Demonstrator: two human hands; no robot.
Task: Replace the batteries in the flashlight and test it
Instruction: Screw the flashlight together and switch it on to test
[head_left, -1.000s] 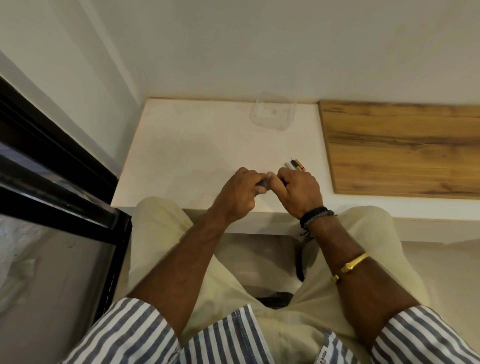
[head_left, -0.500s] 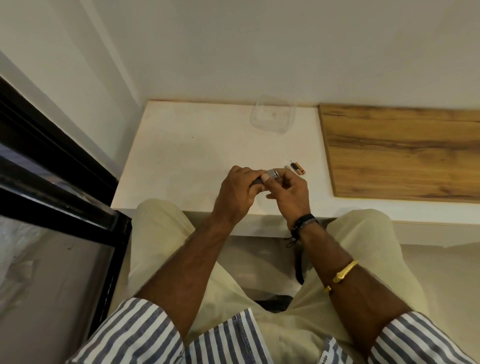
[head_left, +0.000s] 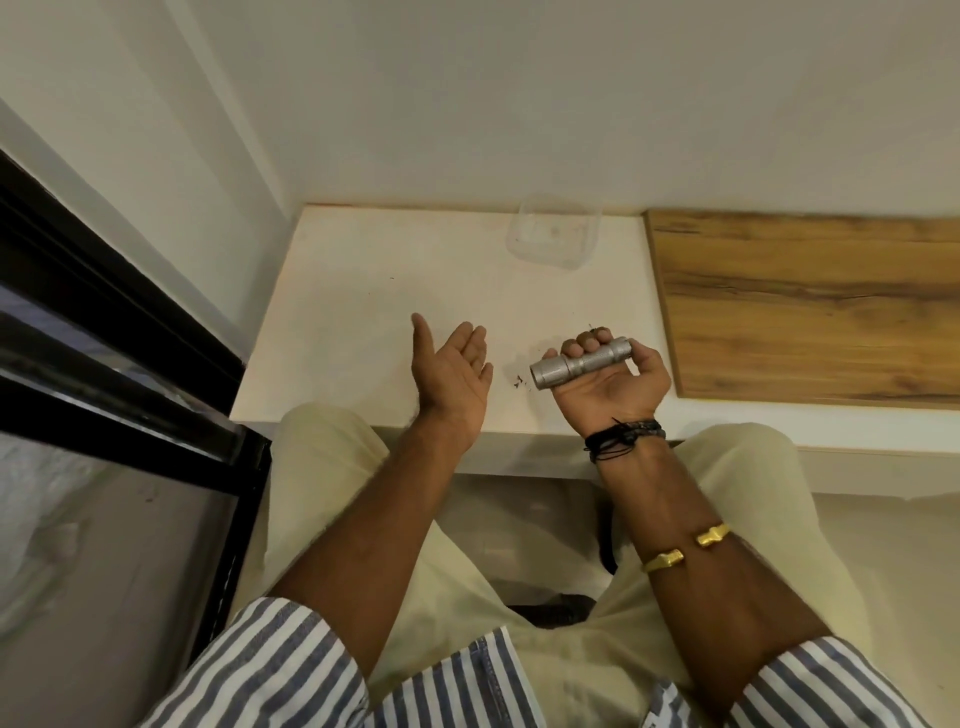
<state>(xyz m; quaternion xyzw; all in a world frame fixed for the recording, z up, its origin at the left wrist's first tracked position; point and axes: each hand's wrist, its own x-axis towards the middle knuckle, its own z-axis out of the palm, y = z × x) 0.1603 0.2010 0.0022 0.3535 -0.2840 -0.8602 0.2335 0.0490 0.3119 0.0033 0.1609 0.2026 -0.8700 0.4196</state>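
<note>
Flashlight (head_left: 581, 364) in right hand (head_left: 609, 396) grip — left hand (head_left: 452, 376) released; white counter (head_left: 363, 291), wood panel (head_left: 810, 312).

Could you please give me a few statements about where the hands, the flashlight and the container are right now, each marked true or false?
1. The right hand grips the silver flashlight. True.
2. The left hand holds a battery. False: it is open, palm up, with nothing in it.
3. The clear plastic container sits on the wooden board. False: it sits on the white table, by the wall, left of the board.
4. A gold bangle is on the right forearm. True.
</note>
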